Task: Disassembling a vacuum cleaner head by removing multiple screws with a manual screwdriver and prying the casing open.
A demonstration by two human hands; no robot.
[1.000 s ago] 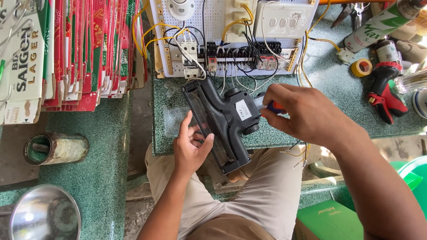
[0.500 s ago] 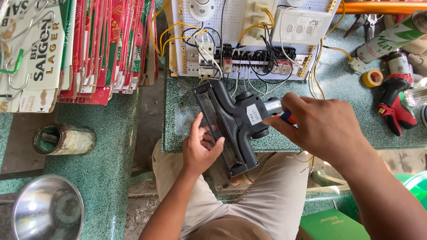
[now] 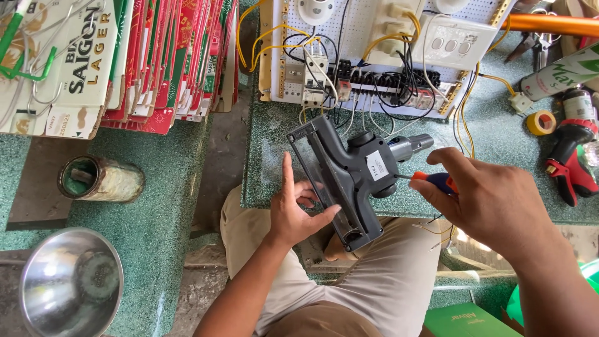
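Two hands are seen at work over a green speckled surface [image 3: 156, 206], which is the largest thing in view. At its far edge a white wiring board [image 3: 374, 56] with switches and looped yellow and black wires is propped, and a row of red and white cardboard packs [image 3: 125, 62] is stacked to the left. A shiny metal bowl [image 3: 68, 287] and a rusty can [image 3: 100, 180] are set lower left; a red cordless drill [image 3: 571, 168] and a roll of yellow tape [image 3: 540, 122] are laid well apart to the right.

Held at the near edge of the surface, above the lap, is a dark grey vacuum floor head [image 3: 349, 175]. Its long axis is run diagonally, from the upper left down to the lower right, while its tube neck is pointed off to the upper right, towards the wiring board. The casing is seen whole and closed.

The head is steadied by the left hand [image 3: 299, 212], whose fingers are spread against its lower edge, thumb raised. A screwdriver [image 3: 430, 181] with an orange and blue handle is pinched in the curled fingers of the right hand [image 3: 493, 200], and its tip is set against the neck joint, beside a white label.

The work is judged to be at an early stage: no part is seen removed, no loose screw is visible, and whether the screw is being loosened or tightened cannot be told.
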